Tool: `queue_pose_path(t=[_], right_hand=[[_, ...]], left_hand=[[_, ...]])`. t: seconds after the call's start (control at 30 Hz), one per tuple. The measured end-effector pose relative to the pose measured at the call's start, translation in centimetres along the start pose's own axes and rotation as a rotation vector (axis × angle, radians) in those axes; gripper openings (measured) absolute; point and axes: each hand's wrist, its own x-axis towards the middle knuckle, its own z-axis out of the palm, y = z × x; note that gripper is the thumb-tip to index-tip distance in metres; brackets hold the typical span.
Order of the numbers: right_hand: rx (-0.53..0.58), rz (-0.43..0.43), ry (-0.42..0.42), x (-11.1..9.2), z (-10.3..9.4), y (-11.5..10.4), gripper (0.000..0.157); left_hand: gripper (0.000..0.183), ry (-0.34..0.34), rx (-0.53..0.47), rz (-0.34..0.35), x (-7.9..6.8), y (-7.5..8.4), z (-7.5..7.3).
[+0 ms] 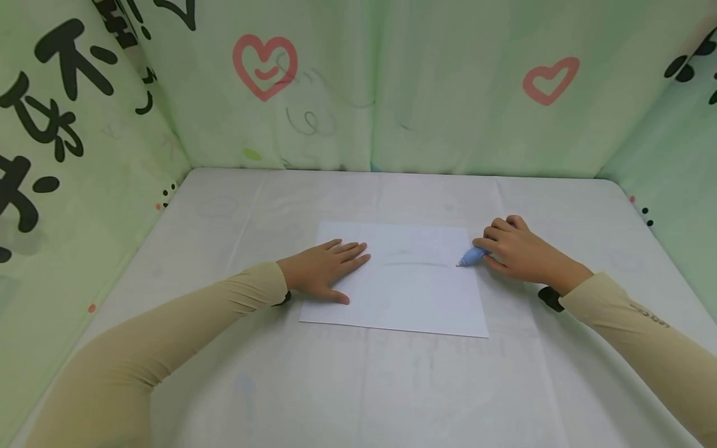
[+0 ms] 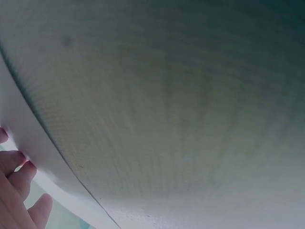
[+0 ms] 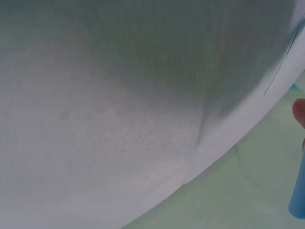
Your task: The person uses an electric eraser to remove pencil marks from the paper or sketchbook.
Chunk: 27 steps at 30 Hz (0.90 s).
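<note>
A sheet of white paper (image 1: 414,298) lies flat on the table, with a faint grey curved streak across its upper middle. My left hand (image 1: 325,270) rests spread on the paper's left part, fingers pointing right; its fingertips (image 2: 28,171) show at the left wrist view's lower left. Beyond the paper's right edge, my right hand (image 1: 518,252) grips a thick light-blue pen-like tube (image 1: 473,256) with a narrow tip. That tip points left over the paper's right part; whether it touches is unclear. The blue tube's rounded end (image 3: 298,195) appears at the right wrist view's right edge.
A white cloth with creases covers the table (image 1: 414,386). Pale green curtains (image 1: 437,112) with red hearts and black lettering enclose its back and both sides. A dark band (image 1: 551,298) sits at the right wrist.
</note>
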Motion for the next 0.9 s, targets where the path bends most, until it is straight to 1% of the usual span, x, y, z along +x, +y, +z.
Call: queue_pose_path(t=[0.4,0.73,0.9], right_hand=[[0.003,-0.02,0.027,0.55,0.37,0.06,0.025],[-0.002,-0.033,0.017,0.63,0.53,0.05,0.026],[0.001,-0.041,0.02,1.0,0.56,0.15,0.026]], left_hand=[[0.09,0.001,0.002,-0.002,0.02,-0.07,-0.01],[0.09,0.005,0.018,0.003,-0.03,-0.12,0.07],[0.09,0.007,0.013,0.002,-0.03,-0.13,0.07]])
